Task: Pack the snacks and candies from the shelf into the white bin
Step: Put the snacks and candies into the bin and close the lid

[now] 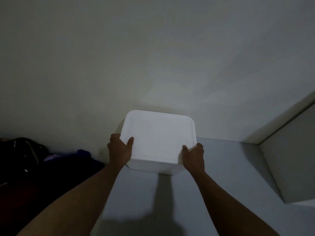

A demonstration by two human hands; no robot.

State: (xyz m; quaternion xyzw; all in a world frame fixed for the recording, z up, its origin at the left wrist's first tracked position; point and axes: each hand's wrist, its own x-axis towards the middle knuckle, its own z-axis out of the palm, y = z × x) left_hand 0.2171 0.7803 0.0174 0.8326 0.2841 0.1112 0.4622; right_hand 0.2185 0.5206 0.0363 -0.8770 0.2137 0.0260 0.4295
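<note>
White bin (158, 142) in two-handed grip

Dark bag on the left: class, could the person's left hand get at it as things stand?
Probably not yet: the left hand grips the white bin. Nothing stands between it and the dark bag.

The white bin (158, 142) sits on a pale grey surface (225, 171), close against the wall (153, 57).
</note>
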